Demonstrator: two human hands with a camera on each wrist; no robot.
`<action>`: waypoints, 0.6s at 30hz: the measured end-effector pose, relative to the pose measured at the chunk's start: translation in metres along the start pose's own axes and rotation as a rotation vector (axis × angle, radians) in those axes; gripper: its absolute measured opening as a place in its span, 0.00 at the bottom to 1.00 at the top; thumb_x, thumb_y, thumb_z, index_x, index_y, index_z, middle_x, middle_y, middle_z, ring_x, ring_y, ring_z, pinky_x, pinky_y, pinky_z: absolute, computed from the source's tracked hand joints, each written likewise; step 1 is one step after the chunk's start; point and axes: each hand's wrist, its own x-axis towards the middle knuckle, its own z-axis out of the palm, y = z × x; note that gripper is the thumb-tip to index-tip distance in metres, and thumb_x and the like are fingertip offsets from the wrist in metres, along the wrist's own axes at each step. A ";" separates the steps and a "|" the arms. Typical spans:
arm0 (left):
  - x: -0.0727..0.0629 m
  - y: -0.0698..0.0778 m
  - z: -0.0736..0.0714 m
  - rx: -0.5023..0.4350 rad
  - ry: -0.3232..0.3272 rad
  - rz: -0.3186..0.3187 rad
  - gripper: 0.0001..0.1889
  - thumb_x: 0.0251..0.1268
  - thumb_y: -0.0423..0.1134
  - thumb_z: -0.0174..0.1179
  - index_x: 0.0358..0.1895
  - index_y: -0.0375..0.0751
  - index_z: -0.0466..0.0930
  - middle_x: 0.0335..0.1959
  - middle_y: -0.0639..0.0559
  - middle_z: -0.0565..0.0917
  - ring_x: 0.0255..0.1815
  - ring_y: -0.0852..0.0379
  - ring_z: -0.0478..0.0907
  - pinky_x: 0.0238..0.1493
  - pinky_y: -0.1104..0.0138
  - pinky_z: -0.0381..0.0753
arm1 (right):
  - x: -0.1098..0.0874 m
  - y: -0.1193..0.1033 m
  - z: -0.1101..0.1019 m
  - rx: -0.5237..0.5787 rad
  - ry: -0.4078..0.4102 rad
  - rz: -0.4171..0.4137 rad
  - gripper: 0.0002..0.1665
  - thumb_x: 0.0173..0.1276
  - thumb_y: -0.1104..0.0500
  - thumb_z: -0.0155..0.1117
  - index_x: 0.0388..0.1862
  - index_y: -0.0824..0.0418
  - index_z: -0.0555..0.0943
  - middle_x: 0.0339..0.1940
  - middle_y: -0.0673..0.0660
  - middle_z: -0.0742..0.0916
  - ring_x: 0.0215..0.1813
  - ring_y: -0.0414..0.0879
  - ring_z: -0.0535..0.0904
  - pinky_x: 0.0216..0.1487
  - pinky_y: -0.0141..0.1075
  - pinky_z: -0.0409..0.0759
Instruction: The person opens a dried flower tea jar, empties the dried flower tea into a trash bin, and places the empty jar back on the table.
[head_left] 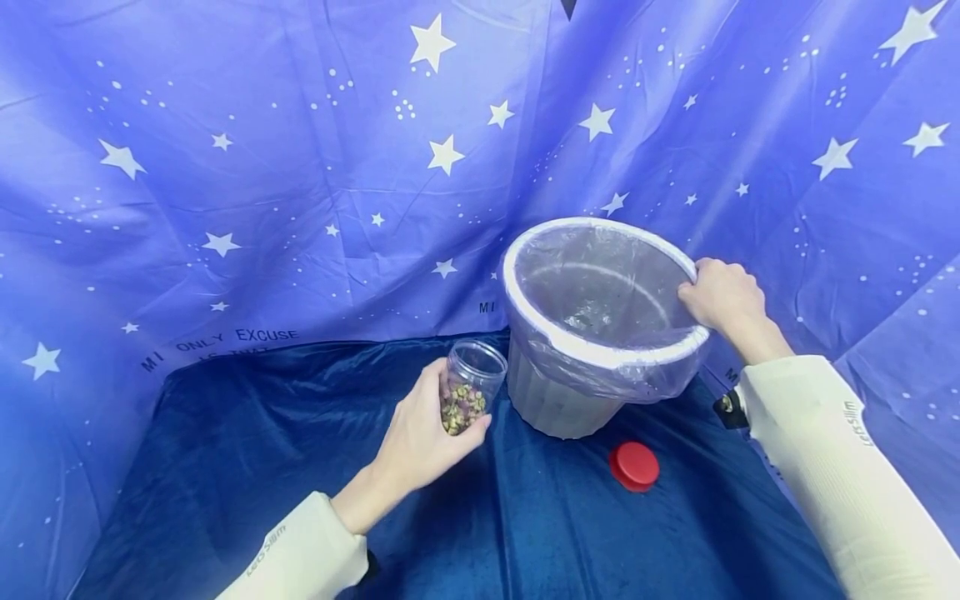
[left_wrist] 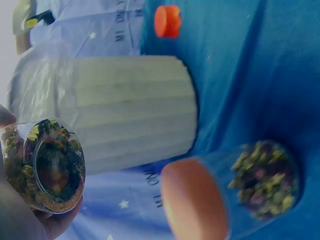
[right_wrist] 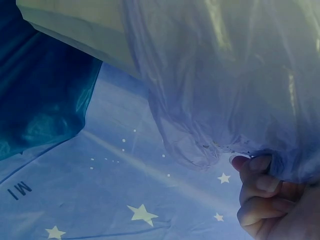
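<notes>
My left hand (head_left: 423,421) grips an uncapped clear jar (head_left: 474,375), partly filled with dried flower buds (head_left: 461,408). It is tilted slightly to the right, just left of the bin. In the left wrist view the held jar's base (left_wrist: 60,165) faces the camera. With curled fingers my right hand (head_left: 727,296) holds the right rim of a pale bin (head_left: 566,408), which leans and is lined with a clear plastic bag (head_left: 600,292). The right wrist view shows the fingers (right_wrist: 260,185) bunched against the bag's folded edge.
A red lid (head_left: 636,467) lies on the dark blue cloth (head_left: 585,533) in front of the bin. The left wrist view also shows a second jar of buds (left_wrist: 265,182) with an orange-red lid (left_wrist: 195,200). Star-printed blue curtains (head_left: 300,167) surround the surface.
</notes>
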 end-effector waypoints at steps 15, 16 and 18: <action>0.038 0.009 -0.017 0.017 0.012 0.013 0.38 0.52 0.53 0.69 0.63 0.39 0.66 0.43 0.48 0.78 0.40 0.52 0.79 0.40 0.60 0.81 | 0.000 0.000 0.000 0.000 0.008 0.001 0.25 0.65 0.53 0.47 0.51 0.72 0.73 0.45 0.80 0.80 0.45 0.81 0.75 0.37 0.65 0.75; 0.041 0.011 -0.018 0.020 0.011 0.014 0.38 0.52 0.53 0.68 0.63 0.39 0.65 0.44 0.48 0.78 0.40 0.52 0.79 0.40 0.59 0.81 | -0.001 0.000 0.000 0.001 0.007 0.001 0.25 0.65 0.53 0.47 0.51 0.72 0.73 0.45 0.80 0.80 0.45 0.80 0.76 0.37 0.65 0.75; 0.045 0.013 -0.021 0.024 0.010 0.016 0.38 0.53 0.53 0.68 0.64 0.39 0.65 0.44 0.47 0.78 0.40 0.51 0.79 0.40 0.59 0.81 | -0.001 0.000 0.001 0.001 0.007 0.001 0.25 0.66 0.53 0.47 0.51 0.72 0.73 0.44 0.80 0.80 0.44 0.80 0.76 0.36 0.64 0.75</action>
